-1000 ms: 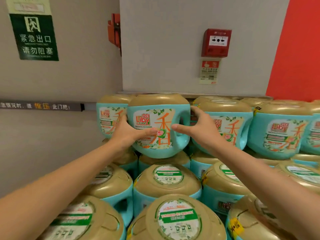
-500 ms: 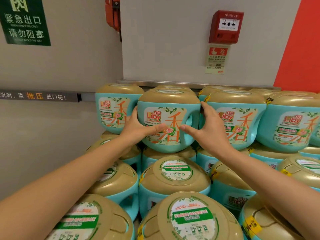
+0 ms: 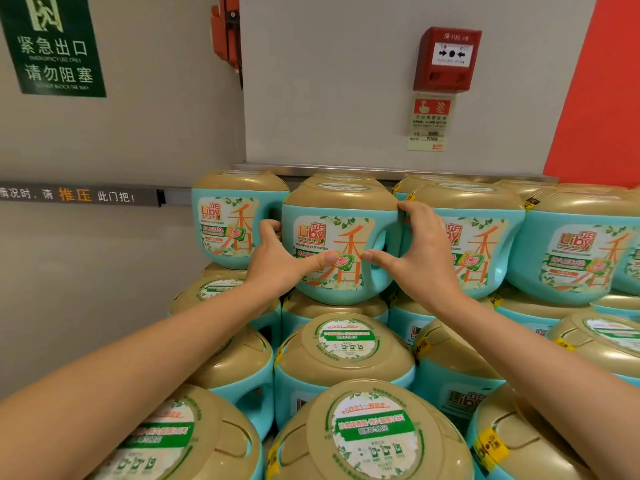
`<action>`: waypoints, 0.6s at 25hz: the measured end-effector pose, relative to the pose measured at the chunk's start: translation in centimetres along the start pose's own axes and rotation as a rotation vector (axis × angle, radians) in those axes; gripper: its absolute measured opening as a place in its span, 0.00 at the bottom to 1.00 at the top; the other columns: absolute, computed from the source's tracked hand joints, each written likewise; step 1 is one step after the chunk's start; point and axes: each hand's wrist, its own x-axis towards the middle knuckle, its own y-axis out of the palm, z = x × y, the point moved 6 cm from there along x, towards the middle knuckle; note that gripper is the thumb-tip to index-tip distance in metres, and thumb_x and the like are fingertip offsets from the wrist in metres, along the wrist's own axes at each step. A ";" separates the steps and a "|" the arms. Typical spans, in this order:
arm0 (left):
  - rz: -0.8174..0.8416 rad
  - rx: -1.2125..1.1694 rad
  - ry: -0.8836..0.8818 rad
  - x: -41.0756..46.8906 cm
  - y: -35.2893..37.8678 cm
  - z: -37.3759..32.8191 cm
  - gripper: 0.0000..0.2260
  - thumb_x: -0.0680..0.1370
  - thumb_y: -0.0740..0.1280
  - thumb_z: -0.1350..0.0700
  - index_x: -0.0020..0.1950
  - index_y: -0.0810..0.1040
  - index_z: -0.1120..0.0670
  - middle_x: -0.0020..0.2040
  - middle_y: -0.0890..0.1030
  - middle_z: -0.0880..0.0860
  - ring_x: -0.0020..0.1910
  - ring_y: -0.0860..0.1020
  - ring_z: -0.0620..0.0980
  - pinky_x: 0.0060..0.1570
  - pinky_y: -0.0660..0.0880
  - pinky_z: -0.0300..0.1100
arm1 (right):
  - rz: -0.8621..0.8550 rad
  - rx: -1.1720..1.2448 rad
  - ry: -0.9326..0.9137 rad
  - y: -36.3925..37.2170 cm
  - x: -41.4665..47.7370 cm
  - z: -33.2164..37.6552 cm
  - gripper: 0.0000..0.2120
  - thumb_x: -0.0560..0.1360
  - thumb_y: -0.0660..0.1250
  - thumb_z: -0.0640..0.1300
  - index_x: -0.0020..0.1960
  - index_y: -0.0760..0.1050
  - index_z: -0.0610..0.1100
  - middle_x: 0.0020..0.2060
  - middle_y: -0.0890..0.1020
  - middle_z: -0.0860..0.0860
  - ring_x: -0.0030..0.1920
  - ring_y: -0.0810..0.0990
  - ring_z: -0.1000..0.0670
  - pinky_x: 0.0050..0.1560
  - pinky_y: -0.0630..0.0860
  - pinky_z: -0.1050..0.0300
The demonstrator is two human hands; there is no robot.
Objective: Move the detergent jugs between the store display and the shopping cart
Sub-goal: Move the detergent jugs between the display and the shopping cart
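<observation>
Gripping jug (image 3: 341, 216), left hand (image 3: 277, 266) part-hidden, right hand (image 3: 417, 261)

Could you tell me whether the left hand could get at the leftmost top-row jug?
Probably yes: the leftmost jug sits just beside the left hand, nothing between them, but that hand grips the middle jug.

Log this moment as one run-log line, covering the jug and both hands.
jug: upright, top row of stack | left hand: holds its left side, thumb on label | right hand: holds its right side, thumb on label
</observation>
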 end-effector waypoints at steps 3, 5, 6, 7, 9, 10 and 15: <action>0.006 0.064 -0.023 -0.3 -0.1 -0.2 0.55 0.47 0.69 0.26 0.68 0.60 0.50 0.61 0.72 0.48 0.59 0.72 0.49 0.55 0.72 0.47 | 0.017 -0.002 -0.001 0.0 0.1 -0.1 0.39 0.65 0.79 0.51 0.69 0.66 0.42 0.64 0.72 0.47 0.65 0.69 0.47 0.66 0.68 0.52; -0.026 0.162 -0.018 -0.6 -0.6 -0.6 0.55 0.48 0.68 0.24 0.68 0.63 0.51 0.64 0.74 0.50 0.62 0.74 0.52 0.59 0.74 0.52 | 0.037 0.008 0.008 0.0 0.3 -0.1 0.37 0.66 0.78 0.49 0.69 0.66 0.42 0.63 0.73 0.48 0.64 0.69 0.48 0.64 0.68 0.55; -0.047 0.223 -0.008 -0.6 -1.0 -0.9 0.52 0.51 0.70 0.25 0.67 0.66 0.51 0.64 0.75 0.50 0.62 0.74 0.52 0.59 0.75 0.54 | 0.049 0.020 0.015 -0.2 0.5 -0.2 0.35 0.67 0.78 0.47 0.69 0.67 0.43 0.62 0.73 0.48 0.62 0.70 0.49 0.62 0.68 0.57; -0.057 0.278 0.003 -0.4 -1.6 -1.2 0.47 0.55 0.72 0.27 0.67 0.69 0.52 0.62 0.76 0.50 0.61 0.75 0.51 0.58 0.75 0.52 | 0.061 0.047 0.034 -0.5 0.7 -0.3 0.31 0.69 0.76 0.45 0.68 0.68 0.43 0.61 0.74 0.49 0.61 0.71 0.50 0.60 0.68 0.59; -0.048 0.277 0.006 -0.3 -2.9 -1.6 0.35 0.64 0.76 0.36 0.65 0.74 0.52 0.56 0.78 0.47 0.55 0.77 0.48 0.55 0.76 0.47 | 0.076 0.124 0.099 -1.5 1.1 -0.7 0.23 0.72 0.73 0.43 0.66 0.72 0.44 0.59 0.77 0.50 0.56 0.74 0.53 0.56 0.71 0.60; -0.055 0.229 0.004 -0.6 -3.7 -1.8 0.27 0.68 0.76 0.42 0.63 0.76 0.51 0.52 0.79 0.45 0.53 0.77 0.48 0.53 0.75 0.46 | 0.088 0.157 0.125 -2.2 1.1 -0.6 0.19 0.74 0.71 0.43 0.64 0.74 0.45 0.57 0.79 0.50 0.53 0.76 0.54 0.54 0.73 0.60; 0.039 -0.090 0.148 -6.3 -6.0 -5.4 0.06 0.75 0.71 0.57 0.47 0.81 0.46 0.43 0.83 0.44 0.44 0.80 0.40 0.44 0.77 0.35 | 0.166 0.410 0.238 -7.9 -2.2 1.2 0.07 0.75 0.68 0.37 0.44 0.80 0.48 0.35 0.84 0.50 0.34 0.80 0.52 0.39 0.81 0.51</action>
